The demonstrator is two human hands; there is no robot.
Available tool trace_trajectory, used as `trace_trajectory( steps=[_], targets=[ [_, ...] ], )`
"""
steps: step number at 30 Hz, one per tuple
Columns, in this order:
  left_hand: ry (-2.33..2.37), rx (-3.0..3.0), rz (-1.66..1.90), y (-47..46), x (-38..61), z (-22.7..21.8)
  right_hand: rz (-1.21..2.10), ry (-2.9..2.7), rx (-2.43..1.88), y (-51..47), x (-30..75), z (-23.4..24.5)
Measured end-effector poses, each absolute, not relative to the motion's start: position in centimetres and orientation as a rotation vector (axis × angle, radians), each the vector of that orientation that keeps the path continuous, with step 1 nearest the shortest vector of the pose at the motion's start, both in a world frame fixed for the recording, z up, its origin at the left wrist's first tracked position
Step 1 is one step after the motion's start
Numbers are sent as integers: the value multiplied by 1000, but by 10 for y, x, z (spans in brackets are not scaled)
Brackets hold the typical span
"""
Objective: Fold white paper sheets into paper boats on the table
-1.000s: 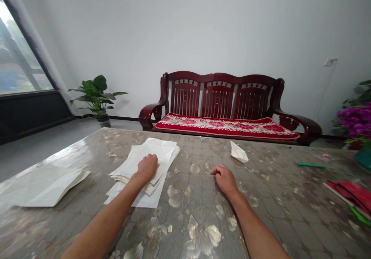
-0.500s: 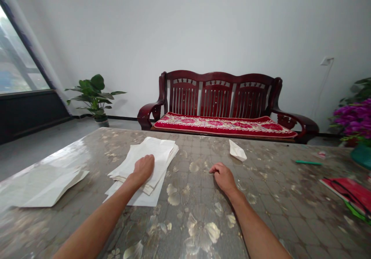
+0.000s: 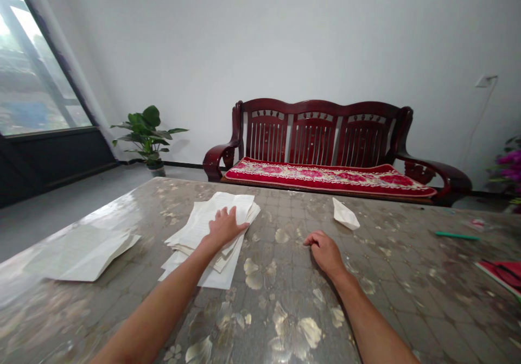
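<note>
My left hand (image 3: 225, 227) lies over a stack of white paper sheets (image 3: 199, 223), its fingers spread and its thumb pointing right. The sheets are unevenly piled, and one sticks out at the bottom. My right hand (image 3: 324, 251) rests on the patterned table (image 3: 285, 310) to the right of the stack, fingers curled in and holding nothing visible. Beyond it sits a small folded white paper shape (image 3: 345, 215), apart from the hand. Another batch of paper (image 3: 83, 253) lies at the left side of the table.
On the right are a green pen-like stick (image 3: 456, 236) and a red book (image 3: 502, 274) with a dark strap or cord across it. A carved wooden bench (image 3: 313, 131) with a red floral cover stands behind the table, a potted plant (image 3: 150, 133) to its left.
My left hand has gone from closed to spread open on the paper stack. My right hand stays curled on the table. The view has turned slightly left.
</note>
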State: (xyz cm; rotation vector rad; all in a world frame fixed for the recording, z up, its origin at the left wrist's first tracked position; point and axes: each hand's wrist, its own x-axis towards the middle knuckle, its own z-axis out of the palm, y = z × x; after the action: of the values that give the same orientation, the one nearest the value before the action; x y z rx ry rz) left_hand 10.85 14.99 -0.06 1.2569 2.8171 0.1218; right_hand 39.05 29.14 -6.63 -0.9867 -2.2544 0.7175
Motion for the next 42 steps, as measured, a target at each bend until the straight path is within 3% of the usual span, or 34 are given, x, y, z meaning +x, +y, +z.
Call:
trace_trajectory(
  steps=[14, 42],
  targets=[
    [2622, 1278, 50, 163, 82, -4, 715, -2271, -1001, 293, 390, -68],
    [2706, 1240, -1, 159, 92, -1, 702, -2282, -1004, 294, 390, -68]
  ],
)
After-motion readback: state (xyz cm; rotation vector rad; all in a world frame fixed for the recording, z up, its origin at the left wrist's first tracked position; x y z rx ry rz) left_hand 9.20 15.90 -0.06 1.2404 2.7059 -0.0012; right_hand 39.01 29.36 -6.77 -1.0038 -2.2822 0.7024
